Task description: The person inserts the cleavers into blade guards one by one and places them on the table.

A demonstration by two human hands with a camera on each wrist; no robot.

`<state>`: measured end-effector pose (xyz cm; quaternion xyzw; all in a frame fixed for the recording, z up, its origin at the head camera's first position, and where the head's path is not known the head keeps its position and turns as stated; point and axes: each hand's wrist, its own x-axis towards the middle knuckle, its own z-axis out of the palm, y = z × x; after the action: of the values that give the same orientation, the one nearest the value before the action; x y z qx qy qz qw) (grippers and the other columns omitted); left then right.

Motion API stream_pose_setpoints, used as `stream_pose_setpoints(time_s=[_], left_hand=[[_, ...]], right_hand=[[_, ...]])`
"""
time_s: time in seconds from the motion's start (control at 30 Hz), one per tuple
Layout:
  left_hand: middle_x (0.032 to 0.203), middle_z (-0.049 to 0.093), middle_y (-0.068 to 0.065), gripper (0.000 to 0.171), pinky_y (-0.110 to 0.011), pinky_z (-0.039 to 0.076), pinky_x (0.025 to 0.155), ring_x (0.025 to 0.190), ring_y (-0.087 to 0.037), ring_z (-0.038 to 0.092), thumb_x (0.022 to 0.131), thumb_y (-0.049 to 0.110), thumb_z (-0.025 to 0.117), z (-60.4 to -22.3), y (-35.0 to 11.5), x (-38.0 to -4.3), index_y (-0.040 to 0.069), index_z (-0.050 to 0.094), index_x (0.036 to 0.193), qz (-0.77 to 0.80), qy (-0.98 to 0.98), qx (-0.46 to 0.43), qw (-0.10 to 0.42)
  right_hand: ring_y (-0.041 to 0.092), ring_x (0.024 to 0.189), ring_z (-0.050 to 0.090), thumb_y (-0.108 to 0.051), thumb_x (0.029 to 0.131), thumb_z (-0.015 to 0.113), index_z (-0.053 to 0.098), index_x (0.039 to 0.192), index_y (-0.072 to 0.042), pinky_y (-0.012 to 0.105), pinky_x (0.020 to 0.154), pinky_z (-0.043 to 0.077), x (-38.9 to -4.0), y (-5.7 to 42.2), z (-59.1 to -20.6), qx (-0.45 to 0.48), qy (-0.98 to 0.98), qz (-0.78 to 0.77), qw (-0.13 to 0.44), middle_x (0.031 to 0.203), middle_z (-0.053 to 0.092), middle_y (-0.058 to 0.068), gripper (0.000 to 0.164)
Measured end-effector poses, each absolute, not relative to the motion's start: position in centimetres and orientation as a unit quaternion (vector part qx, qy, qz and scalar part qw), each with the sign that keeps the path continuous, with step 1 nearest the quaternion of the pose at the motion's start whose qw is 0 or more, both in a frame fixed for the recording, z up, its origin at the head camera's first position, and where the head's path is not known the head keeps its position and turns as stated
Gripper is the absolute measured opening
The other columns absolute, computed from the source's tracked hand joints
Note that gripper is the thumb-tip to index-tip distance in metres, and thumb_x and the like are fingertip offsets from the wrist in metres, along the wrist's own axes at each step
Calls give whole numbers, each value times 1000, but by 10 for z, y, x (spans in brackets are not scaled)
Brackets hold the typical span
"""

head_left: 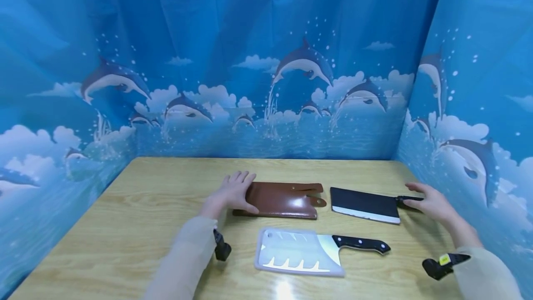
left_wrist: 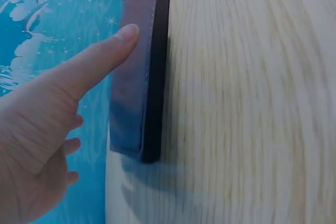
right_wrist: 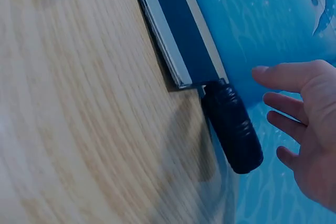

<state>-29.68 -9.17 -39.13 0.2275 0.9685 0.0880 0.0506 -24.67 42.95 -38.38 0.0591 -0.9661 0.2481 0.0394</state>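
A brown leather sheath lies flat on the table, its strap end facing right. The left hand reaches over its left end, fingers spread and loose, thumb at the near side; whether it touches is hard to tell. Just right of the sheath lies a black cleaver, its handle pointing right. The right hand is beside that handle, fingers relaxed and gripping nothing. Nearer the person, a pale-bladed cleaver rests on the wooden table, before a blue dolphin-printed curtain.
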Motion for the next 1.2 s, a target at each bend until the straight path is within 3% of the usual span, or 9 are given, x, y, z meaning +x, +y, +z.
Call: stream_pose_setpoints(time_s=[0.33, 0.57, 0.77, 1.2], left_hand=[[152, 16, -12, 114, -55, 12, 108, 138, -34, 12, 61, 68, 71, -401, -75, -302, 19, 19, 149, 57, 964, 220, 135], [148, 23, -14, 114, -58, 17, 104, 135, -35, 20, 60, 64, 75, -402, -74, -303, 18, 20, 149, 60, 967, 209, 135], [137, 35, -17, 116, -58, 28, 98, 125, -32, 34, 56, 67, 74, -400, -71, -301, 17, 24, 148, 47, 971, 194, 129], [141, 33, -17, 114, -64, 24, 97, 128, -37, 30, 59, 67, 72, -404, -84, -292, 15, 24, 148, 59, 973, 199, 97]], right_hand=[[56, 106, 41, -2, 78, 59, 44, 124, 15, 63, 81, 36, -256, 437, -402, 75, -968, 237, 25, 119, 45, 40, 52], [52, 103, 47, -4, 77, 59, 50, 121, 12, 60, 80, 39, -262, 432, -409, 66, -972, 222, 33, 114, 50, 37, 48], [55, 100, 45, -9, 77, 67, 55, 116, 10, 64, 79, 37, -267, 431, -413, 84, -978, 182, 51, 111, 51, 37, 45], [59, 104, 34, -19, 82, 66, 54, 119, 5, 75, 76, 27, -266, 432, -414, 44, -990, 134, 25, 118, 41, 39, 45]])
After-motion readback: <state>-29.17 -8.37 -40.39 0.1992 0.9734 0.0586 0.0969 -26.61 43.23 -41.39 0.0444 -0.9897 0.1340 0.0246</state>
